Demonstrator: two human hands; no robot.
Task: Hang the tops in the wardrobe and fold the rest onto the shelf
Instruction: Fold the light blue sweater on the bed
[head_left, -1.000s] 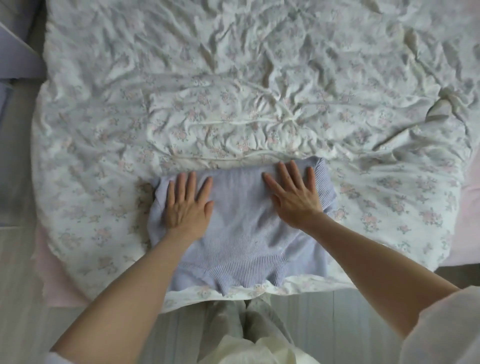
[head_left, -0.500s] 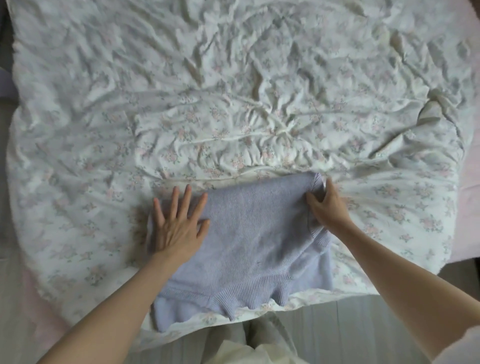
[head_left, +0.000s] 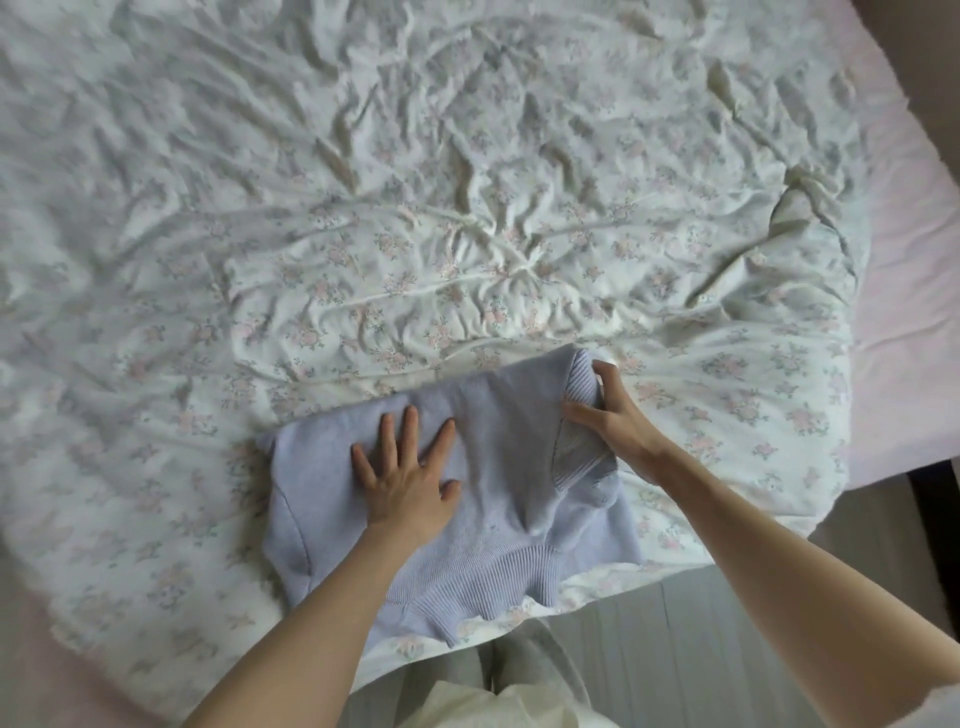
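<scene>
no readable text, labels, brands, numbers or signs anywhere

Bed (head_left: 909, 270): cut off at top, left and right frame edges; far end not visible. Duvet (head_left: 415, 208): runs out of frame top and left; print blurred towards the left.
Sweater (head_left: 498, 519): part under left hand (head_left: 402, 488) and forearm hidden; inner folded layers not visible.
Right hand (head_left: 610, 421): fingertips tucked behind the ribbed edge, grip only partly seen.
Both arms cut off at the bottom edge. Legs (head_left: 498, 670) mostly hidden.
</scene>
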